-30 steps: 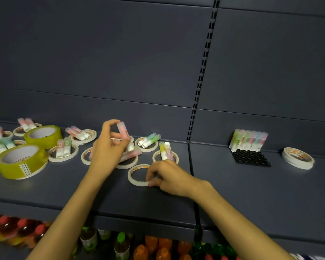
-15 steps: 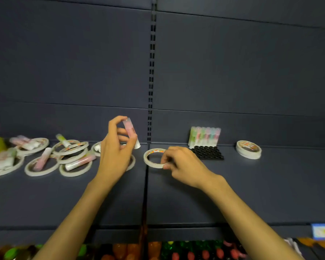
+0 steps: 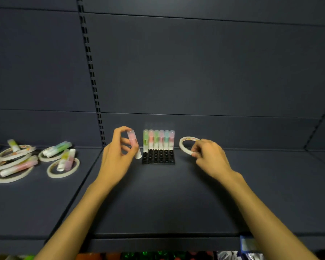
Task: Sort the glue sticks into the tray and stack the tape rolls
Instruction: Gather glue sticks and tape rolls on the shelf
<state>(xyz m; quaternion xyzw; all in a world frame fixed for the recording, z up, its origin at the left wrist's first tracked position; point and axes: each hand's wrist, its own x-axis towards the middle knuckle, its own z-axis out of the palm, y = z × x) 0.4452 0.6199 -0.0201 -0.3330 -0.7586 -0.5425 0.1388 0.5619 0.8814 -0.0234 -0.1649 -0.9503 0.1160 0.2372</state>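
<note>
Both hands have travelled right: left hand (image 3: 118, 154) pinches a pink glue stick (image 3: 134, 145) just left of the black tray (image 3: 158, 158); right hand (image 3: 209, 156) grips a tape roll (image 3: 185, 145) above the shelf (image 3: 176, 194).

Single view, head-worn: you look forward and slightly down at the shelf (image 3: 158, 194), close enough that both your forearms enter from the bottom edge. Black tray (image 3: 158, 158) sits near centre frame; back panel fills everything above it, lower shelf's goods just below.
</note>
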